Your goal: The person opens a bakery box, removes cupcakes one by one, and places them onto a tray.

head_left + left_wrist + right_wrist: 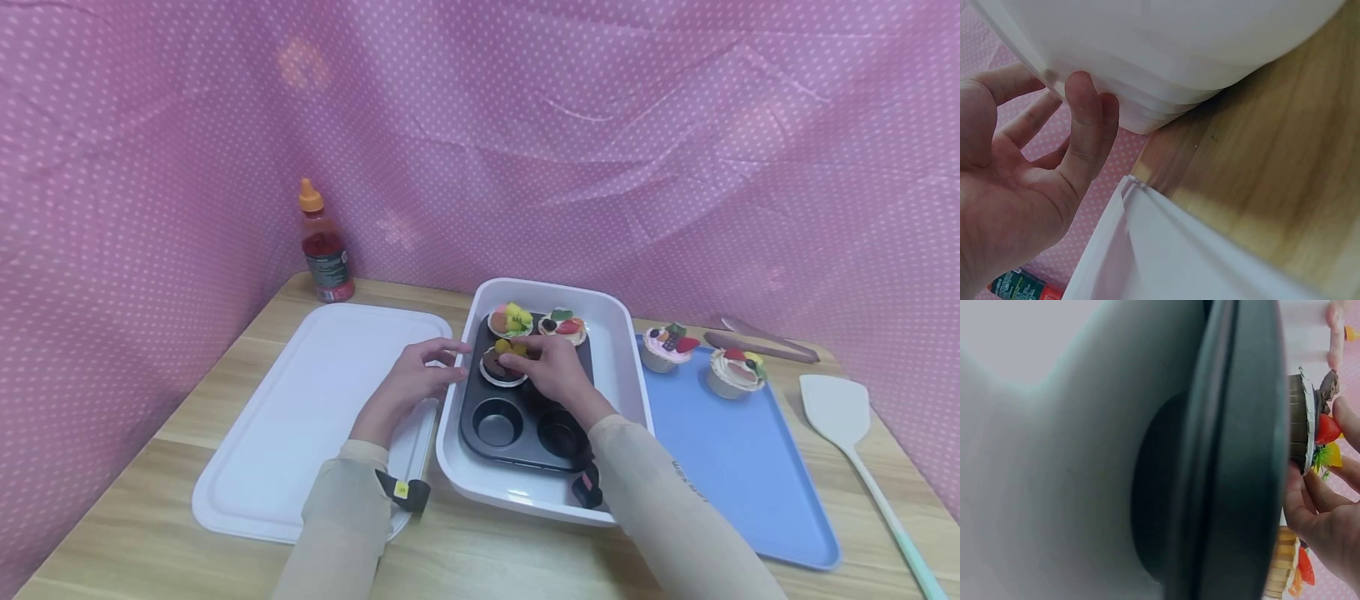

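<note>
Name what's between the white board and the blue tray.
Head view: mainly the white tub, with the dark muffin pan in it and the right hand over the pan.

Head view: lit softly, with faint warm glows on the curtain (303,65) at upper left and glare on the tray (517,497) at lower centre; stretched toward the edges. Left wrist view: dimmer, shadowed on the wood (1188,140) beneath the tray. Right wrist view: washed out by glare at upper left, blurred across the pan (1238,456) at centre, clearer on the cupcake (1299,425) at right.
</note>
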Action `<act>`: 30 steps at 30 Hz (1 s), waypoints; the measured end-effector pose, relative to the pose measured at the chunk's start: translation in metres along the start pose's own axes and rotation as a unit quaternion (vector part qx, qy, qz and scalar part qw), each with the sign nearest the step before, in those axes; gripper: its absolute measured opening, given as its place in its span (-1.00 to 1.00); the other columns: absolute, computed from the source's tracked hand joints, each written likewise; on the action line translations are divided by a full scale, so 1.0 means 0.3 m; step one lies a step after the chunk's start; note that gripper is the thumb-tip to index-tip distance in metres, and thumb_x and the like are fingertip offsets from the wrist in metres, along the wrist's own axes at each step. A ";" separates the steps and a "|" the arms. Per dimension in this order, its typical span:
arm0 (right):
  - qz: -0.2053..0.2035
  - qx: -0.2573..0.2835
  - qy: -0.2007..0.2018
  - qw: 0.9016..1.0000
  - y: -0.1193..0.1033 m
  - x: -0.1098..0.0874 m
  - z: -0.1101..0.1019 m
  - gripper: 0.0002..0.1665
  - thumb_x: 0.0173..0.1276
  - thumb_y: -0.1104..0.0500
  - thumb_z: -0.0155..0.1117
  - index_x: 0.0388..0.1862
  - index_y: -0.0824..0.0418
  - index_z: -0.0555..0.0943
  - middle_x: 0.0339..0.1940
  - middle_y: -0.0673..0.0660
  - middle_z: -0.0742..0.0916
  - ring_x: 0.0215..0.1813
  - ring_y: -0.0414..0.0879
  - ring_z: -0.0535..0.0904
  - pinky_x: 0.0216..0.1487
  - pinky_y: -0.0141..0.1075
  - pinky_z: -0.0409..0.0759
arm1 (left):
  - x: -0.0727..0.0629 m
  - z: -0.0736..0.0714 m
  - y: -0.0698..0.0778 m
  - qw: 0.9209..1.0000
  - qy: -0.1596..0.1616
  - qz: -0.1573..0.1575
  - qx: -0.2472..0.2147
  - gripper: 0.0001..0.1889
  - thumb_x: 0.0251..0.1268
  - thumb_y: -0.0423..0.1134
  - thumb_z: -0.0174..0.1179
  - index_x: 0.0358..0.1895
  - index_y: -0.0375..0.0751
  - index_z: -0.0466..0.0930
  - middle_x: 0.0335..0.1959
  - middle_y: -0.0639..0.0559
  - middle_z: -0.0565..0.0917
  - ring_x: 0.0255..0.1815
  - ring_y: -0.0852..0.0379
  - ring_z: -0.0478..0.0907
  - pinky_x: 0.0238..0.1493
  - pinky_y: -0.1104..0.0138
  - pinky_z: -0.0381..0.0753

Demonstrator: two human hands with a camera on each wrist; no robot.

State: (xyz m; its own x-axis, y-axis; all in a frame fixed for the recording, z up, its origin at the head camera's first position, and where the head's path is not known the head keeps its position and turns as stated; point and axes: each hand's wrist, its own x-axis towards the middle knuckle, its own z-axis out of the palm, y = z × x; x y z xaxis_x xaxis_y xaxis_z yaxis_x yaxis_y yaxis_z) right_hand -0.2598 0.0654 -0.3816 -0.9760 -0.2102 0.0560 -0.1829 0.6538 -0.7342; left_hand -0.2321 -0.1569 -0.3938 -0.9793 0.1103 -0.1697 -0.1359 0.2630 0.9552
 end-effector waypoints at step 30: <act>0.000 0.021 -0.011 1.000 0.007 0.003 -0.010 -0.55 0.30 0.04 0.47 0.13 0.16 0.73 -0.03 0.18 0.81 -0.13 -0.03 0.59 -0.20 -0.33 0.50 | 0.004 -0.001 -0.003 1.000 -0.006 0.001 -0.002 -0.59 0.30 -0.29 0.31 0.22 -0.02 0.63 0.11 -0.17 0.59 -0.03 0.00 0.61 -0.14 0.27 0.68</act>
State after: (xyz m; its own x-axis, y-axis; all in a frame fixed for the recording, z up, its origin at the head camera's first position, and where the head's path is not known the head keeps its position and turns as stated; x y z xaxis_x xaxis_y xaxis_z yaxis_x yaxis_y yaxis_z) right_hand -0.2616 0.0687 -0.3813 -0.9734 -0.2254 0.0417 -0.1768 0.6225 -0.7624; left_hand -0.2330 -0.1573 -0.3949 -0.9776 0.1218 -0.1715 -0.1355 0.2588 0.9564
